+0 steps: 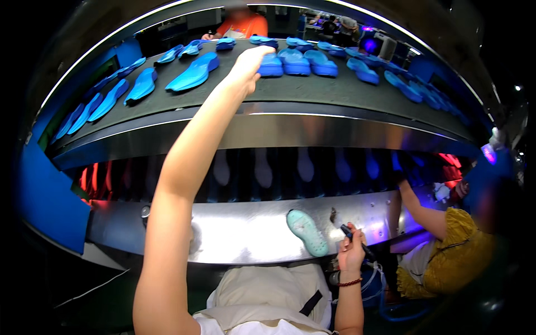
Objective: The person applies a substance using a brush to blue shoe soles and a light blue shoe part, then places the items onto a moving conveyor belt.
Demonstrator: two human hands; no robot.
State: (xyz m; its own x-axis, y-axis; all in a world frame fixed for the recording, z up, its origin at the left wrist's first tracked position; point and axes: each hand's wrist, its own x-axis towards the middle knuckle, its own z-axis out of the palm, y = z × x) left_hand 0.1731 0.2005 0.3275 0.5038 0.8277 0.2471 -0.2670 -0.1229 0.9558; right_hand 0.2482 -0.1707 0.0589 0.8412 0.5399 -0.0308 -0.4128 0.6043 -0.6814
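Observation:
My left arm stretches up over the upper belt, and my left hand (pixel 249 62) is at a blue shoe sole (pixel 271 68). Its fingers bend over that sole's upper left edge and are partly hidden, with the thumb lower down. Close to my body, my right hand (pixel 350 252) is closed round a dark, pen-like tool (pixel 347 231); its exact kind is unclear. A pale mint-green shoe sole (pixel 308 234) lies slanted on the metal ledge (pixel 240 231), left of my right hand and apart from it.
More blue soles (pixel 195 72) line the dark upper belt (pixel 223 95). Beneath it, soles (pixel 305 164) sit in a dark slot, lit red at left. At right a person in yellow (pixel 458 251) reaches into the slot; a person in orange (pixel 245 27) is across the belt. Blue hose (pixel 385 304) hangs beside me.

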